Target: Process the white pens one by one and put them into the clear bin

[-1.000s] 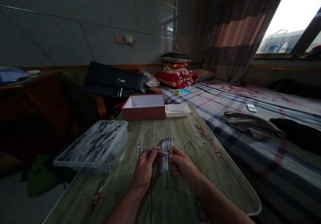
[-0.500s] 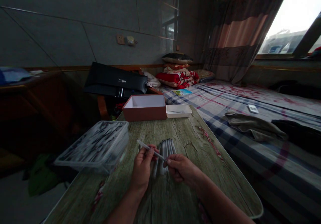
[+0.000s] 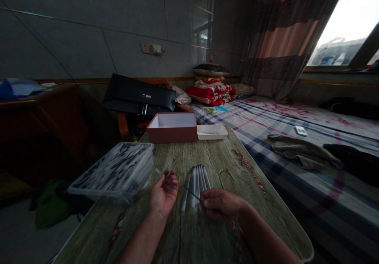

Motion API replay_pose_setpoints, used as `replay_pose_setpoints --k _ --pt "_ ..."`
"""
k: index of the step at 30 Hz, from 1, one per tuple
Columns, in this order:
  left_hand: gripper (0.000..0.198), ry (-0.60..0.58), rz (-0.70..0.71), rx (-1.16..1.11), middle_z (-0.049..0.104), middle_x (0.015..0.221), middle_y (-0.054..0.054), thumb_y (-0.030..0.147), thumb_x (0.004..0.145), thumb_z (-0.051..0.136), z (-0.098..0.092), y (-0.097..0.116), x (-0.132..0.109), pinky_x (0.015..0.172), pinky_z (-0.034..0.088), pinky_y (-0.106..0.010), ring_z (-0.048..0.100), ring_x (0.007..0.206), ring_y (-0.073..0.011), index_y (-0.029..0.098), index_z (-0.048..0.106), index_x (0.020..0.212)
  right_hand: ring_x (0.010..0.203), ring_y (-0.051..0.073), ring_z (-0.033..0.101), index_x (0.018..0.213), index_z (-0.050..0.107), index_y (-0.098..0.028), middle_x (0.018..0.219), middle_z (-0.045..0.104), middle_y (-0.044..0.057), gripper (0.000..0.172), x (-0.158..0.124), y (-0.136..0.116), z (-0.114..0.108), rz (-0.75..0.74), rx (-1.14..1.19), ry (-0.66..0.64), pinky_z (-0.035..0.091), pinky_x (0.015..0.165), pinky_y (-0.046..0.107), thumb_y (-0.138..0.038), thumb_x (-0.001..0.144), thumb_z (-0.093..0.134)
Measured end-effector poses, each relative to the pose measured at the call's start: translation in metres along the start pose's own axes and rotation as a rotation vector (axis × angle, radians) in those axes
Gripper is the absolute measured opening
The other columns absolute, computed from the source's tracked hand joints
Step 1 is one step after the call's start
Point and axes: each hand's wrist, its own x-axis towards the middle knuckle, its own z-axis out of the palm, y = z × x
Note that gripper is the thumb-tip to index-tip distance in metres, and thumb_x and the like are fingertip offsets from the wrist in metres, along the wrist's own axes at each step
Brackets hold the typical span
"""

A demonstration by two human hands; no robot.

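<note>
My left hand (image 3: 163, 197) is closed on a clear pen barrel (image 3: 159, 172), whose pale end sticks out past the thumb toward the upper left. My right hand (image 3: 222, 204) pinches a thin dark pen refill (image 3: 192, 193), which points back toward the left hand. A gap shows between the refill's far end and the left fingers. Under and beyond the refill, several pale pens (image 3: 202, 177) with dark tips lie side by side on the wood-patterned table (image 3: 166, 236). The right fingers hide the refill's near end.
A clear plastic box (image 3: 130, 195) full of pen parts stands at the table's left edge. At the far end are a brown box (image 3: 171, 135) with a white inside and a small white tray (image 3: 212, 137) holding thin items. A bed (image 3: 251, 128) adjoins on the right.
My hands have moved apart, the left one leftward and the right one slightly right. The refill now shows outside the barrel, where before both hands held one pen.
</note>
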Motion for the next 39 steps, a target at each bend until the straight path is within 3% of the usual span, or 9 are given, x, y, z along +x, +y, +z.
replay_pose_setpoints --k 3,6,9,12,17,21,26,33,39 --pt "0.020 -0.038 0.043 0.089 0.063 0.069 -0.004 0.011 0.089 0.042 -0.001 -0.004 0.000 0.037 0.035 -0.013 0.048 0.043 -0.0042 0.013 0.060 0.080 0.031 0.004 0.023 0.081 0.050 -0.019 0.043 0.041 -0.011 0.031 0.003 -0.003 0.003 -0.134 0.120 0.101 0.014 0.030 0.017 -0.045 0.076 0.066" --pt "0.008 -0.209 0.069 0.337 0.060 0.070 0.001 0.018 0.082 0.059 -0.002 -0.014 -0.011 0.033 0.024 -0.012 0.038 0.039 -0.0014 0.014 0.061 0.089 0.032 0.004 0.020 0.084 0.045 -0.021 0.044 0.039 -0.012 0.034 0.009 -0.004 0.010 -0.205 0.188 0.207 0.012 0.031 0.017 -0.047 0.077 0.065" --pt "0.032 -0.371 0.035 0.584 0.062 0.078 0.002 0.026 0.070 0.074 -0.003 -0.028 -0.026 0.038 0.032 -0.012 0.048 0.049 -0.0034 0.017 0.061 0.098 0.034 0.003 0.021 0.088 0.047 -0.020 0.046 0.038 -0.012 0.036 0.016 -0.001 0.019 -0.175 0.142 0.264 0.012 0.033 0.018 -0.049 0.077 0.066" --pt "0.033 -0.327 -0.012 0.680 0.064 0.079 0.001 0.034 0.068 0.076 -0.005 -0.038 -0.033 0.050 0.042 -0.016 0.058 0.061 -0.0082 0.017 0.062 0.092 0.036 0.004 0.025 0.099 0.052 -0.018 0.048 0.038 -0.011 0.040 0.019 0.003 0.026 -0.155 0.088 0.258 0.015 0.036 0.018 -0.050 0.078 0.064" --pt "0.022 -0.250 0.045 0.499 0.056 0.064 0.003 0.032 0.074 0.071 -0.009 -0.036 -0.019 0.050 0.043 -0.017 0.052 0.053 -0.0066 0.015 0.058 0.075 0.037 0.004 0.027 0.093 0.052 -0.019 0.050 0.039 -0.011 0.037 0.020 0.006 0.026 -0.155 0.124 0.253 0.016 0.036 0.018 -0.049 0.077 0.066" --pt "0.009 -0.211 -0.181 0.273 0.044 0.051 0.006 0.018 0.081 0.059 -0.004 -0.027 -0.014 0.043 0.042 -0.015 0.044 0.042 -0.0049 0.015 0.055 0.074 0.039 0.004 0.030 0.083 0.053 -0.018 0.053 0.042 -0.008 0.030 0.024 0.005 0.016 -0.187 0.331 0.408 0.017 0.037 0.017 -0.041 0.073 0.070" --pt "0.013 -0.073 -0.330 0.169 0.066 0.072 -0.005 0.006 0.081 0.048 0.003 -0.025 -0.022 0.066 0.058 -0.031 0.067 0.066 -0.0146 0.013 0.059 0.084 0.064 0.013 0.057 0.078 0.061 -0.015 0.072 0.058 0.001 0.014 0.028 0.001 0.007 -0.315 0.590 0.488 0.043 0.057 0.025 -0.019 0.066 0.067" --pt "0.020 -0.272 -0.380 0.181 0.072 0.093 -0.012 0.007 0.081 0.048 -0.003 -0.029 -0.022 0.089 0.052 -0.039 0.069 0.092 -0.0217 0.011 0.064 0.092 0.100 0.022 0.058 0.086 0.068 -0.019 0.098 0.066 0.004 0.044 0.018 -0.011 0.020 -0.538 0.547 0.398 0.043 0.090 0.035 0.000 0.049 0.053" --pt "0.020 -0.332 -0.475 0.253 0.074 0.084 -0.009 0.016 0.083 0.052 -0.007 -0.038 -0.027 0.085 0.053 -0.038 0.070 0.080 -0.0191 0.011 0.065 0.099 0.097 0.023 0.057 0.101 0.065 -0.020 0.102 0.064 0.008 0.030 0.019 -0.010 0.034 -0.533 0.416 0.362 0.045 0.084 0.037 -0.027 0.073 0.060"
